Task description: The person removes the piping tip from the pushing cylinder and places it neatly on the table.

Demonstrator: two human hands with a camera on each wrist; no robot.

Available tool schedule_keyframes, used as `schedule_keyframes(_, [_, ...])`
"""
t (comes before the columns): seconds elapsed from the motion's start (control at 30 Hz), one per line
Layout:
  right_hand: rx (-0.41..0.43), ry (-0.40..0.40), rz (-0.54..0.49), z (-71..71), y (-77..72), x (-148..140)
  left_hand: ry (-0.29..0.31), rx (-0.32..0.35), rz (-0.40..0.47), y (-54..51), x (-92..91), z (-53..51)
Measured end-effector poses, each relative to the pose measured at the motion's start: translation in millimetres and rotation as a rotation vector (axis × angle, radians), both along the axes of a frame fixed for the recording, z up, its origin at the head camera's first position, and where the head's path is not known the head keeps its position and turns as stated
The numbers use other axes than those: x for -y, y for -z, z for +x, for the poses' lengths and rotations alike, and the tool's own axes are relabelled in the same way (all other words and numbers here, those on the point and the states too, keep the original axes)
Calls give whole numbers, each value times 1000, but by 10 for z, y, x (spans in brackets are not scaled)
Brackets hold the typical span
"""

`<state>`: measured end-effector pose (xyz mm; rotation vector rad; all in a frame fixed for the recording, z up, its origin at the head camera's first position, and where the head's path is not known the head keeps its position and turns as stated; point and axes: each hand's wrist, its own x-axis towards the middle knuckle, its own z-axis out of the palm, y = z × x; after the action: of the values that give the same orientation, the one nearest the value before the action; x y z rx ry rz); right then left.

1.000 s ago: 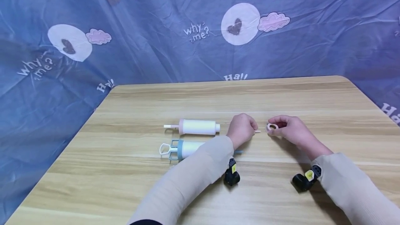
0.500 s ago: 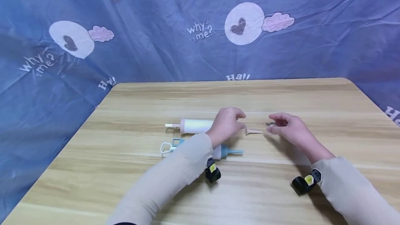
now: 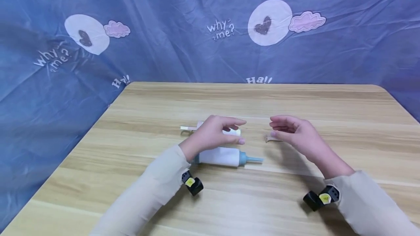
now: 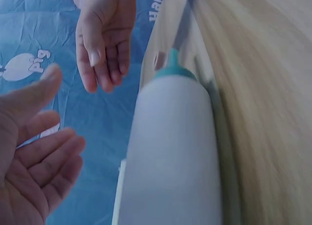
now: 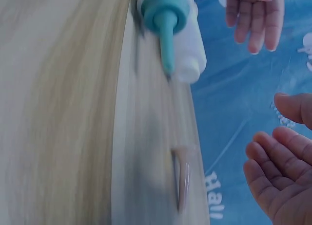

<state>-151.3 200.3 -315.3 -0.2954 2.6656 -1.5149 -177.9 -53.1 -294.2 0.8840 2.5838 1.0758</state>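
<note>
My left hand [image 3: 213, 134] hovers over the two plunger syringes, fingers spread and holding nothing. Partly under it lies the white syringe with a pink collar [image 3: 234, 132]; its middle is covered by the hand. Nearer to me, the white syringe with a blue nozzle [image 3: 220, 156] lies on its side, its handle hidden by my left wrist. My right hand [image 3: 296, 134] is held above the table, fingers loosely bent and nothing between them. Just beneath its fingertips lies a small pale pink nozzle [image 3: 271, 138], fully seen as a flared piece [image 5: 184, 178] in the right wrist view.
Everything lies on a wood-grain table [image 3: 249, 199]. A blue printed cloth [image 3: 183, 46] hangs behind its far edge. Small black cameras are strapped at the left wrist [image 3: 193, 183] and the right wrist [image 3: 321, 197].
My left hand has let go of the pink nozzle and moved left over the syringes. The ring that my right hand pinched is out of sight, and that hand has risen off the table.
</note>
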Motion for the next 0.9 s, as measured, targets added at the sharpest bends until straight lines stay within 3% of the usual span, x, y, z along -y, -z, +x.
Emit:
schedule_keyframes(0.17, [20,-25,-55,30,-34,95,62,5,-3,84,190,97])
schedule_keyframes(0.33, [34,-49,-62,67,-80,169,133,-38,-17,197,301,154])
schedule_keyframes(0.63, [10,-69,-74,93,-74,221,259,-201,-217,284,311,151])
schedule_keyframes(0.9, [35,-96,-89,77,-64,280,282,-276,-322,313,330,161])
